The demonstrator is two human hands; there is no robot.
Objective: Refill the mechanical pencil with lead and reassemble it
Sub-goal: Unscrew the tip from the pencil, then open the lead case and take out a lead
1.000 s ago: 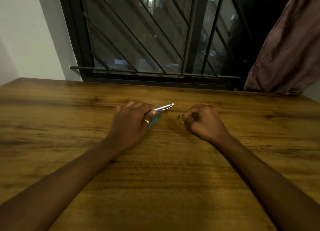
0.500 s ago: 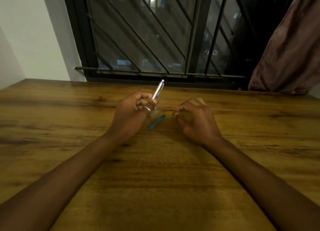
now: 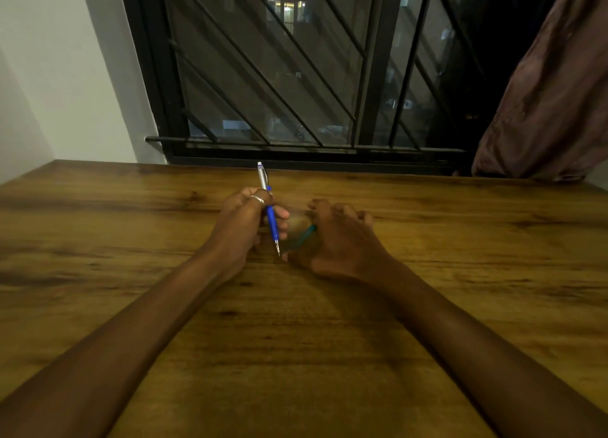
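Note:
My left hand (image 3: 241,227), with a ring on one finger, grips a blue and silver mechanical pencil (image 3: 270,217). The pencil stands nearly upright, its metal tip down just above the wooden table (image 3: 296,339) and its silver cap end pointing toward the window. My right hand (image 3: 335,240) rests on the table just right of the tip, fingers curled over a small teal lead case (image 3: 304,235) that lies on the table. Most of the case is hidden under the hand, and I cannot tell whether the fingers grip it.
A window with black metal bars (image 3: 296,76) runs along the table's far edge. A brownish curtain (image 3: 552,92) hangs at the far right. A white wall (image 3: 49,76) stands at the left.
My left hand has swung the pencil from lying toward the right to standing nearly upright, tip down. My right hand has shifted left over the teal case.

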